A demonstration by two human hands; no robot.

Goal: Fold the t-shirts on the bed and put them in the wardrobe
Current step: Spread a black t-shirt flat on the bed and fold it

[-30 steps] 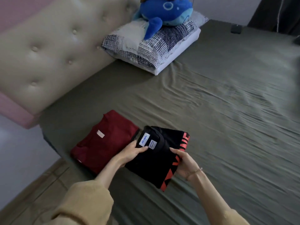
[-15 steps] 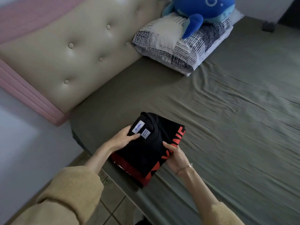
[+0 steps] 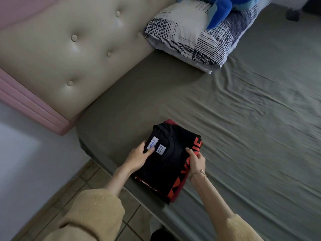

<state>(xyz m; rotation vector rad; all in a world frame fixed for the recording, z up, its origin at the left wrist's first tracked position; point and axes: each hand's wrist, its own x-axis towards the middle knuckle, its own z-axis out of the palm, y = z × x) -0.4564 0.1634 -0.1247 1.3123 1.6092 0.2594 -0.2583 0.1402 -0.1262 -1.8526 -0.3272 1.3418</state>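
Fingers of the left hand (image 3: 139, 156) lie mostly straight on the folded black t-shirt with orange-red lettering (image 3: 171, 159), the fingertips pressing beside its white neck label (image 3: 152, 144) — relaxed, not curled round anything. On the other side, the right hand (image 3: 196, 160) pinches the shirt's lettered edge, fingers curled over the fold and thumb on top; a thin bracelet (image 3: 197, 173) circles that wrist. Beneath the black shirt sits a folded dark red t-shirt (image 3: 177, 193), visible only as a rim at the far corner and along the near right edge, so the two form one stack. This stack rests near the corner of the bed, on the wrinkled olive-green sheet (image 3: 243, 136), close to the tufted cream headboard (image 3: 69, 49). Farther up the bed lies a navy-and-white patterned pillow (image 3: 187, 37) with a blue plush toy (image 3: 220, 11) on top — well apart from the shirts. Both arms wear tan knitted sleeves (image 3: 93, 214).
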